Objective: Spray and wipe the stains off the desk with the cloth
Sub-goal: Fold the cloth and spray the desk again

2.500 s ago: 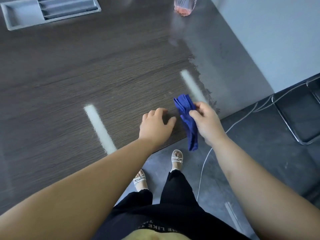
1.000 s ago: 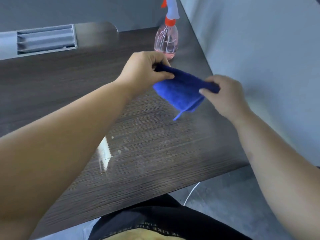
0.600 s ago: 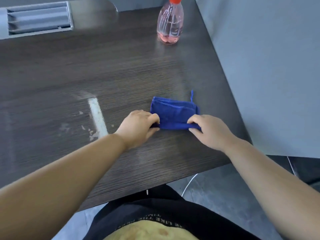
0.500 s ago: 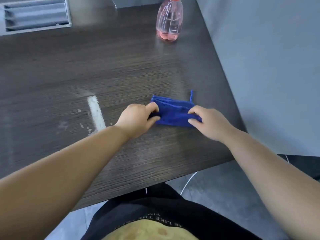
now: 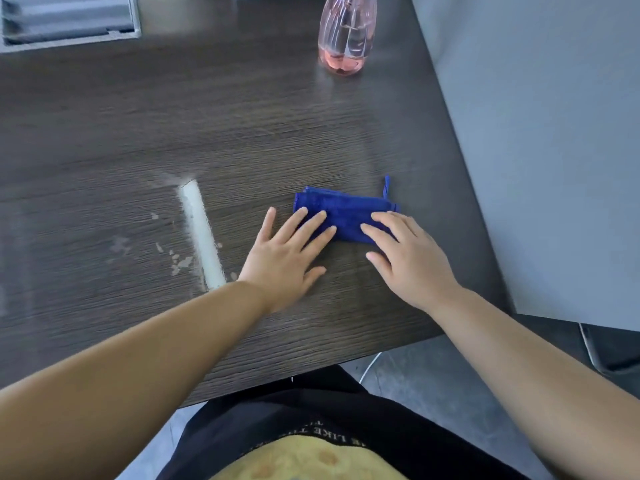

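A folded blue cloth lies flat on the dark wooden desk, near its right side. My left hand rests with straight fingers on the cloth's left end. My right hand lies flat with its fingertips on the cloth's right end. A clear spray bottle with pink liquid stands upright at the back of the desk, well beyond both hands; its top is cut off by the frame. Pale stains speckle the desk to the left of my left hand.
A bright white streak runs along the desk beside the stains. A grey slotted tray sits at the back left. A grey partition wall borders the desk's right side. A white cable lies on the floor below the front edge.
Both hands held the cloth up in the air, then laid it on the desk and folded it. Since half a second ago the fingers have let go and flattened onto it.
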A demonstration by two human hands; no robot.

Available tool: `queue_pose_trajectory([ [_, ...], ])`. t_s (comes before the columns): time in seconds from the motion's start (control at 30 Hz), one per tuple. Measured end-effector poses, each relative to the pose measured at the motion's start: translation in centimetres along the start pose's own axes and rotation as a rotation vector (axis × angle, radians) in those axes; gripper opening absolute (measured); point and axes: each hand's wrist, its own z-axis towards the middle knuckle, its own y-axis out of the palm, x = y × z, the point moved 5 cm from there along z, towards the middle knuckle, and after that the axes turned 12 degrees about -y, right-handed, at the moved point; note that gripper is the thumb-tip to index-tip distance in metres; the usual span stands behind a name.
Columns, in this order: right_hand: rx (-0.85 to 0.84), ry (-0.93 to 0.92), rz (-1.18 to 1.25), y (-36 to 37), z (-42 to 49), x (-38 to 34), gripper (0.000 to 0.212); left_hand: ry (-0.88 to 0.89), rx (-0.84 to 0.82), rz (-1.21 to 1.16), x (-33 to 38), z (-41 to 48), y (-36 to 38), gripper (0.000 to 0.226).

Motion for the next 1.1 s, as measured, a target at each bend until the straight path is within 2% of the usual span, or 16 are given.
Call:
queue_pose_trajectory([
  [0.1,-0.034,0.014,-0.015,0.0,1.8,1.1,0.044,-0.047,0.031,-0.013,-0.7,2.2,-1.5,0.063],
  [0.17,-0.014,0.031,0.006,-0.9,4.0,1.7,0.037,-0.068,0.029,-0.123,-1.4,4.0,-2.9,0.060],
  [0.23,0.024,0.117,0.086,-2.6,6.4,2.6,0.022,-0.081,0.031,-0.296,-2.0,5.0,-4.3,0.054],
  [0.3,0.072,0.273,0.254,-3.9,9.0,4.0,0.021,-0.147,0.088,-0.417,-3.2,5.8,-5.6,0.053],
  [0.37,0.137,0.420,0.458,-5.1,11.9,5.5,0.041,-0.311,0.088,-0.387,-5.1,6.6,-6.2,0.068],
  [0.47,0.240,0.521,0.688,-6.6,16.3,6.8,0.065,-0.577,-0.154,-0.255,-8.4,7.1,-5.4,0.104],
  [0.57,0.397,0.559,0.822,-7.2,19.7,7.7,0.071,-0.625,-0.327,-0.217,-10.1,6.8,-4.5,0.123],
  [0.63,0.466,0.562,0.819,-7.2,21.3,8.5,0.084,-0.611,-0.366,-0.212,-10.1,6.8,-4.1,0.127],
  [0.73,0.464,0.582,0.758,-7.1,23.4,9.8,0.099,-0.622,-0.390,-0.215,-10.0,7.2,-4.1,0.130],
  [0.83,0.515,0.534,0.757,-7.3,24.6,10.5,0.088,-0.622,-0.404,-0.205,-10.2,7.7,-4.0,0.132],
  [0.97,0.532,0.557,0.574,-8.0,24.2,11.0,0.070,-0.623,-0.410,-0.215,-10.3,7.7,-3.9,0.134],
  [1.1,0.529,0.518,0.494,-8.0,23.3,11.1,0.072,-0.620,-0.424,-0.227,-10.2,7.8,-3.9,0.134],
])
